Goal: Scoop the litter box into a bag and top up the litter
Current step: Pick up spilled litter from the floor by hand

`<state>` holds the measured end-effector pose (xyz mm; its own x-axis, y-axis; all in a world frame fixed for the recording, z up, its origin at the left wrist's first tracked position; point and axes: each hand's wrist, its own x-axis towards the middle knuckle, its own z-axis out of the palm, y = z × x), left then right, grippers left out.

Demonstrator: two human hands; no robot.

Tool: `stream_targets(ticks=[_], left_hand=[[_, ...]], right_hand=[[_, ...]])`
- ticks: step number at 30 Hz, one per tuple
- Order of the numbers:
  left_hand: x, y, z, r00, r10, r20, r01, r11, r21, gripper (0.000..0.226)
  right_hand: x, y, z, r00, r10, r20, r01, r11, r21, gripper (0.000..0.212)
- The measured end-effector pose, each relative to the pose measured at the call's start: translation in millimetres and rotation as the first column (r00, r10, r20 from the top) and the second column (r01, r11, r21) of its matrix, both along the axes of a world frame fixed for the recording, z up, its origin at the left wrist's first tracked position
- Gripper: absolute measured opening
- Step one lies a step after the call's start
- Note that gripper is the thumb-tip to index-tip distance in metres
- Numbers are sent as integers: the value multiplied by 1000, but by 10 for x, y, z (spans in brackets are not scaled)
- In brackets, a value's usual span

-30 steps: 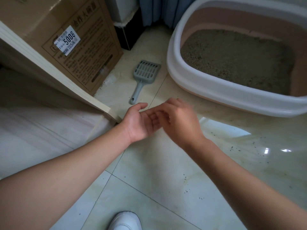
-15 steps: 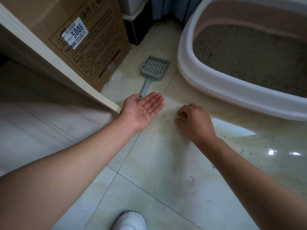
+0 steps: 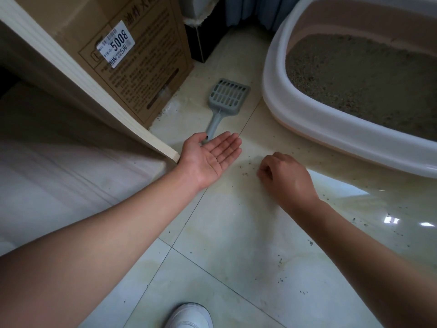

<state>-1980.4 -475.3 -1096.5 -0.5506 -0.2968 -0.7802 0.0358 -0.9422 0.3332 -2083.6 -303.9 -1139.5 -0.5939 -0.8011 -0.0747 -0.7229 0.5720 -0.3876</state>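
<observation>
L hand (image 3: pixel 210 157) palm-up at scoop (image 3: pixel 227 98) handle, R hand (image 3: pixel 283 178) curled.

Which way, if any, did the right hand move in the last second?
Yes. The right hand drew rightward, away from the scoop, and off the left hand.
</observation>
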Motion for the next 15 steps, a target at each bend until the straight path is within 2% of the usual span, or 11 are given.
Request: stream_targets(ticks=[7,9,11,13,15], left_hand=[[-7,2,-4,998,-2,55,4,999,-32,45],[0,13,-16,997,-27,77,30,999,-44,47],[10,54,-16,990,-82,115,87,995,-41,50],[19,122,-17,975,-164,146,171,985,-36,53],[25,220,-23,956,-241,167,249,968,-28,54]], right_hand=[[45,-73,30,999,-15,-44,19,996,88,18],[60,-75,64,1000,-26,15,26,999,36,18],[85,-78,138,997,4,76,3,995,-95,16],[139,-128,241,995,62,83,-46,981,-187,15],[216,-215,336,990,120,76,-102,973,-206,17]])
